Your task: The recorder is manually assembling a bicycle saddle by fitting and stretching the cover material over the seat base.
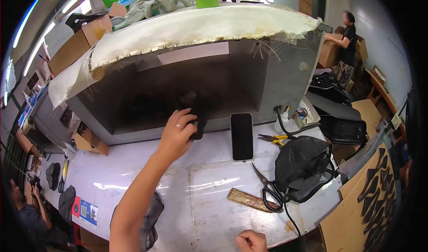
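My left hand (177, 134), with a ring on one finger, reaches to the mouth of a grey metal box (285, 87) with a dark hollow inside. Its fingers are closed on a black elongated piece (199, 129), which runs into the shadow of the hollow; its exact kind is not clear. Below my left forearm lie dark shoe-like pieces (153, 218), partly covered by the arm. At the lower edge my right hand (252, 241) rests closed by the table (200, 198), with nothing visible in its curled fingers.
A phone (241, 137), yellow-handled pliers (277, 139), black scissors (269, 192), a worn flat bar (249, 200) and a black mesh cap (303, 167) lie to the right. Frayed white cloth (200, 26) covers the box top. Two other people (345, 47) are farther off.
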`<state>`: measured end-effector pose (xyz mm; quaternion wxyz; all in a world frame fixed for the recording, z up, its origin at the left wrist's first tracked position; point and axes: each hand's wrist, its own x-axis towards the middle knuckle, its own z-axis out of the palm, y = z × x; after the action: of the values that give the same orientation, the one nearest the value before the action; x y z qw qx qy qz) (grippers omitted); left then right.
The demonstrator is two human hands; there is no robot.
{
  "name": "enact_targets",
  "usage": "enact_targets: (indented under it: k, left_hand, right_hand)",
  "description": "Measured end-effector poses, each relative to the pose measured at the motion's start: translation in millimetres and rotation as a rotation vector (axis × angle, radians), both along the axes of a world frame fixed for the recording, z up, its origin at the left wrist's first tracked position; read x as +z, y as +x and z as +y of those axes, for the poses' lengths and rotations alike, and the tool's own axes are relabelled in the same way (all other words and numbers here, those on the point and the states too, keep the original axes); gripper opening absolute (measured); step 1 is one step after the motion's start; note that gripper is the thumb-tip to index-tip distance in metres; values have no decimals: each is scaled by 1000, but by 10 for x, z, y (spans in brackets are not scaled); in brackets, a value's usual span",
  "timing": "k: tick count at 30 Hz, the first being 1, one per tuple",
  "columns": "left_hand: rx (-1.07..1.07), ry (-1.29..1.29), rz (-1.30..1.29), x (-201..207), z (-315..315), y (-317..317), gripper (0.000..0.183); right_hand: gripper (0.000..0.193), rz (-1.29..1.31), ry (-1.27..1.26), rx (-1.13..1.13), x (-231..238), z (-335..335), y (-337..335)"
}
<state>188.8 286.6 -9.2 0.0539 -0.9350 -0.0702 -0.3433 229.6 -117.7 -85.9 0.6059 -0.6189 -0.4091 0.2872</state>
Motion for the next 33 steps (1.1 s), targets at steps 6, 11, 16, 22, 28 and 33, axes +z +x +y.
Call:
enact_targets:
  k: [6, 11, 16, 22, 28, 33]
  left_hand:
    - [-215, -617, -924, 487, -1384, -1071, 40]
    - [-243, -1333, -592, 553, -2045, -1645, 34]
    - [-20, -2157, 140, 277, -2443, -1715, 25]
    - [-40, -2060, 237, -164, -2743, -1813, 27]
    - [24, -1895, 318, -14, -2837, -1822, 23]
    - [101, -1819, 161, 127, -2951, -1806, 19]
  right_hand:
    - [14, -41, 1, 36, 49, 30, -11]
    - [16, 45, -89, 39, 34, -26, 9]
    - [12, 478, -64, 216, 278, 85, -169]
    - [27, 126, -180, 493, 546, 457, -278]
    - [25, 174, -338, 778, 544, 454, -132]
    - [20, 512, -483, 849, 410, 529, -181]
